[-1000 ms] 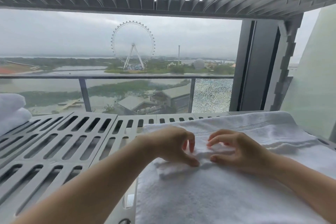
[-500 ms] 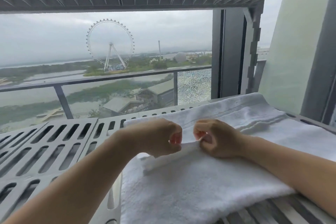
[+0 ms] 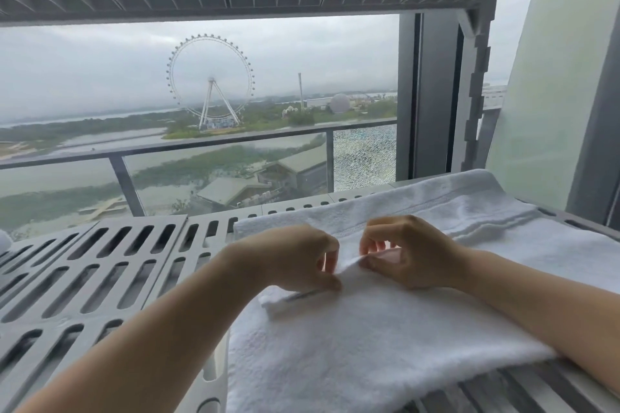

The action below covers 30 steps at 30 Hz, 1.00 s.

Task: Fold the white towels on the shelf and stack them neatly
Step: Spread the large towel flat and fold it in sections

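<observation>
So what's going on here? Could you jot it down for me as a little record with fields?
setting: slatted grey shelf by a window, Ferris wheel outside
main item: white towel spread flat on the shelf
left hand: pinching the towel's edge near the middle
right hand: pinching the same edge, close beside the left
other towel: only a sliver shows at the far left edge
stage: edge raised slightly, fold not yet made
</observation>
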Each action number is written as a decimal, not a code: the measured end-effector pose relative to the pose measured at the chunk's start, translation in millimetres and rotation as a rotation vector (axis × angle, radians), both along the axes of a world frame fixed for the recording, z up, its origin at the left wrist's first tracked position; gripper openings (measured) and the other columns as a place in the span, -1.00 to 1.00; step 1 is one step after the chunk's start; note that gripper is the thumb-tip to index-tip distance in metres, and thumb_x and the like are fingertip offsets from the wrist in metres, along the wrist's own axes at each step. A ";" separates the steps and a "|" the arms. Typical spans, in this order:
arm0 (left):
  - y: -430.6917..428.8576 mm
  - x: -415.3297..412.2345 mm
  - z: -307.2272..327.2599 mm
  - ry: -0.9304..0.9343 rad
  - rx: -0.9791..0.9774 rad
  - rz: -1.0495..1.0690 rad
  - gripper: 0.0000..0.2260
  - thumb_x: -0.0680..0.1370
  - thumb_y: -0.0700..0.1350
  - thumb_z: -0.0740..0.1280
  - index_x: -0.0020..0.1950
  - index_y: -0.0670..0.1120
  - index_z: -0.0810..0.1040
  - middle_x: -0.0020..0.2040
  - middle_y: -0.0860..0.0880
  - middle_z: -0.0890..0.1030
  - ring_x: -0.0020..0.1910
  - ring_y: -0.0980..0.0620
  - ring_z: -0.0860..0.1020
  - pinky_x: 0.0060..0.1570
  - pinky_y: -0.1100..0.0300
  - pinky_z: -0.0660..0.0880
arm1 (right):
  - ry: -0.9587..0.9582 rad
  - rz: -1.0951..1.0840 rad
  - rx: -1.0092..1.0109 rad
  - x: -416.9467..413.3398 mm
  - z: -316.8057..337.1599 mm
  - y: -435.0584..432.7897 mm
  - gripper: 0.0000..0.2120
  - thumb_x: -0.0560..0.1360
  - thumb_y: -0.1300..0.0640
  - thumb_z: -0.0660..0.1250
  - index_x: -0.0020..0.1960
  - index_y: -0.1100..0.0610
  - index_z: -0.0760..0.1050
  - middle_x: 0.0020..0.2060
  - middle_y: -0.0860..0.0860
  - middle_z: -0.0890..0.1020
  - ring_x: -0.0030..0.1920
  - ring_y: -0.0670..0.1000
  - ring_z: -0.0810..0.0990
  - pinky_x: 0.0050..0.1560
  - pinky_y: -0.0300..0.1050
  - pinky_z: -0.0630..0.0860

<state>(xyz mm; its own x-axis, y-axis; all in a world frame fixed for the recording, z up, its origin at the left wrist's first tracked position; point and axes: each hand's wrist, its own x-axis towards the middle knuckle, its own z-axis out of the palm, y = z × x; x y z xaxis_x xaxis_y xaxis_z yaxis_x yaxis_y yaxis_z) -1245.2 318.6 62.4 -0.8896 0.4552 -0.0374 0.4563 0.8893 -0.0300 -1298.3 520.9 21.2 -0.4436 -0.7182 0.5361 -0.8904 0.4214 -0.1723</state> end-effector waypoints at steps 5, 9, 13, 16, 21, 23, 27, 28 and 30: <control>1.4 1.3 -1.4 -0.006 -0.056 0.039 -0.75 0.46 0.22 0.29 -0.18 0.06 0.41 -0.16 0.04 0.58 -0.21 0.04 0.49 -0.22 0.15 0.44 | -0.008 -0.006 0.003 0.0 1.2 -1.4 -0.86 0.38 0.00 0.46 -0.26 0.03 0.56 -0.33 -0.15 0.53 -0.32 -0.18 0.48 -0.34 -0.32 0.42; 9.3 2.7 -9.1 0.106 -0.078 0.030 -0.69 0.48 0.21 0.25 -0.01 -0.02 0.40 -0.16 0.00 0.53 -0.19 -0.02 0.49 -0.30 0.14 0.41 | -0.034 0.024 0.015 0.7 1.8 -2.2 -0.78 0.33 -0.12 0.46 -0.24 0.03 0.58 -0.32 -0.17 0.53 -0.33 -0.19 0.47 -0.33 -0.38 0.39; 10.0 3.0 -11.0 0.181 -0.055 0.013 -0.74 0.47 -0.02 0.24 0.11 -0.07 0.37 -0.05 -0.05 0.54 -0.09 -0.10 0.53 -0.18 0.03 0.52 | -0.036 0.004 0.027 0.4 0.1 -3.4 -0.72 0.31 -0.12 0.48 -0.08 0.01 0.58 -0.29 -0.18 0.50 -0.31 -0.16 0.48 -0.29 -0.35 0.41; 9.2 1.2 -13.0 0.174 -0.081 0.033 -0.71 0.43 -0.12 0.22 0.14 -0.09 0.37 0.02 -0.08 0.53 -0.04 -0.13 0.52 -0.20 0.06 0.47 | -0.033 -0.068 0.020 -4.1 -3.0 -3.2 -0.67 0.35 -0.06 0.46 0.07 -0.02 0.53 -0.29 -0.23 0.44 -0.30 -0.18 0.45 -0.27 -0.33 0.38; 5.4 -3.7 -14.0 0.241 -0.086 0.080 -0.85 0.39 -0.28 0.17 -0.12 -0.08 0.26 -0.10 -0.07 0.48 -0.08 -0.13 0.50 -0.32 0.13 0.31 | -0.049 -0.207 0.077 -15.9 -5.4 0.9 -0.63 0.40 0.09 0.40 0.19 0.04 0.46 -0.20 -0.11 0.42 -0.15 -0.08 0.43 -0.13 -0.17 0.41; 0.8 -5.9 -11.1 0.281 -0.085 0.091 -0.83 0.38 -0.31 0.14 -0.13 -0.08 0.26 -0.08 -0.07 0.48 -0.11 -0.09 0.47 -0.37 0.16 0.26 | -0.076 -0.282 0.101 -21.0 -4.9 6.5 -0.59 0.39 0.21 0.34 0.23 0.05 0.43 -0.15 -0.07 0.42 -0.10 -0.04 0.43 -0.07 -0.12 0.44; 0.5 -6.6 -15.0 0.238 -0.114 0.105 -0.83 0.37 -0.29 0.14 -0.15 -0.07 0.24 -0.12 -0.06 0.47 -0.16 -0.09 0.46 -0.48 0.19 0.17 | -0.130 -0.433 0.102 -31.2 -5.5 17.2 -0.50 0.37 0.23 0.30 0.30 0.08 0.34 -0.01 -0.02 0.46 0.06 -0.01 0.42 0.05 -0.12 0.39; 2.7 -5.8 -18.6 0.222 -0.114 0.101 -0.84 0.37 -0.26 0.16 -0.16 -0.06 0.23 -0.11 -0.06 0.48 -0.13 -0.11 0.48 -0.45 0.16 0.20 | -0.135 -0.455 0.109 -32.3 -5.7 17.8 -0.56 0.38 0.22 0.29 0.25 0.08 0.39 -0.01 -0.02 0.48 0.07 0.00 0.44 0.03 -0.14 0.38; 6.4 -4.0 -25.1 0.255 -0.104 0.087 -0.88 0.39 -0.17 0.17 -0.16 -0.04 0.23 -0.06 -0.06 0.52 -0.08 -0.12 0.52 -0.35 0.16 0.26 | -0.142 -0.464 0.111 -32.3 -5.6 17.1 -0.73 0.40 0.22 0.29 0.10 0.08 0.49 -0.03 0.00 0.55 -0.01 0.01 0.49 -0.08 -0.18 0.35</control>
<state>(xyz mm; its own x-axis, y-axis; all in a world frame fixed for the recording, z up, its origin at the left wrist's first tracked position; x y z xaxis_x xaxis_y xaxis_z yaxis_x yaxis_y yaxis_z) -1249.2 325.0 37.3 -0.9119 0.3819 0.1504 0.3440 0.9110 -0.2274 -1330.6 538.0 15.6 -0.7930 -0.4773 0.3786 -0.5758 0.7903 -0.2097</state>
